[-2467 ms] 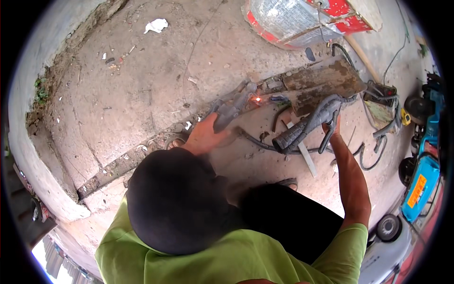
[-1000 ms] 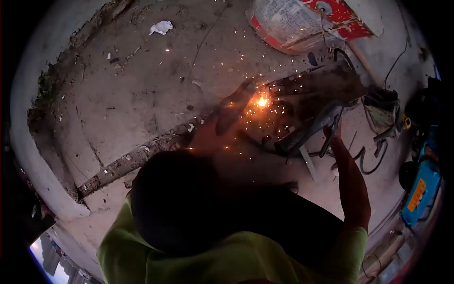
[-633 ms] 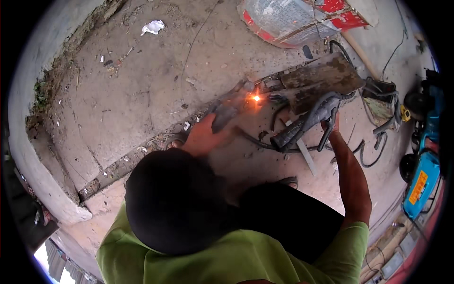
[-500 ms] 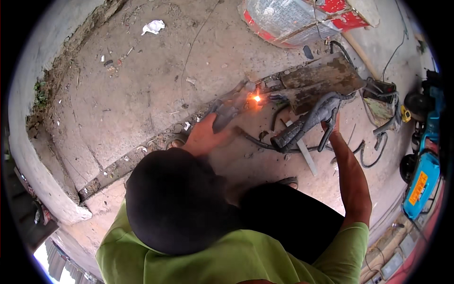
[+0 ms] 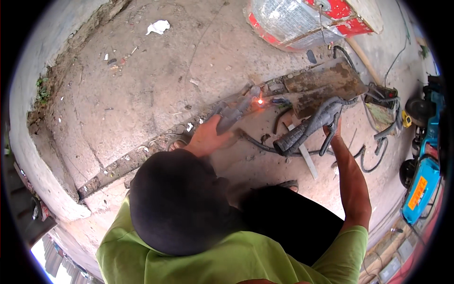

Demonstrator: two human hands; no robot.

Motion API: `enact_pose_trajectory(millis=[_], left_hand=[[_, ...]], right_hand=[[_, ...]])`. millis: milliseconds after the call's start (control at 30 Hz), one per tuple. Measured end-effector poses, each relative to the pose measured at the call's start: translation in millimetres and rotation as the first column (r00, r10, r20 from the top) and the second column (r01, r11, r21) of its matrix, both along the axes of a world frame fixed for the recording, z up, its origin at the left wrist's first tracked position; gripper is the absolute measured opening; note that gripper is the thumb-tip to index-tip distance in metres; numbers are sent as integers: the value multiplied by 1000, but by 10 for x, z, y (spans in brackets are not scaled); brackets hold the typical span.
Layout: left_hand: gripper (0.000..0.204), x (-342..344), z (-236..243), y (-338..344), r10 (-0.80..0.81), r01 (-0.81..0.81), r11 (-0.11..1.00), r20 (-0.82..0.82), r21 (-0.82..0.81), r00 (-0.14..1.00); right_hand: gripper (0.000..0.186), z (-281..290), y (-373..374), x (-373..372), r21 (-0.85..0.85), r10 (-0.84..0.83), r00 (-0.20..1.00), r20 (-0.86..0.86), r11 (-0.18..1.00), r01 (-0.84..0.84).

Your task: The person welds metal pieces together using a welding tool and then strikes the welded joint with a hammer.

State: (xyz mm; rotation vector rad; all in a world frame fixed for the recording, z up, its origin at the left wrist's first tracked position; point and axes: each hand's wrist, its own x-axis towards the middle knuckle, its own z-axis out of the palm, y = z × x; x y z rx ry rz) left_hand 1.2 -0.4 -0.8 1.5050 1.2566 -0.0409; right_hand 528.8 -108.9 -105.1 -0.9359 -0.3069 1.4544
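Floor (image 5: 142, 80) bears a drum (image 5: 295, 21), contents hidden; right grip (image 5: 333, 126) clasps handle (image 5: 327, 142).

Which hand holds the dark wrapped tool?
The right hand, partly hidden by the dark wrapped tool; the left hand is at the paler grey piece beside the orange glow.

Left hand (image 5: 208, 137) sat just off centre toward 9 o'clock, finger state unclear. Right hand (image 5: 334, 128) at 3, fingers curled; bare right forearm (image 5: 349, 175) slanted toward 11.
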Motion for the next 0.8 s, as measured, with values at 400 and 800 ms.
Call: enact_pose_trajectory(millis=[400,800], left_hand=[[59,2,-82,-33,5,-8,998,47,60,999],[61,-42,-212,-77,-3,-20,982,124,186,992]], right_hand=[[39,-104,-56,120,-142,-111,991,70,983,120],[32,-237,-180,295,-105,-118,993,26,987,120]])
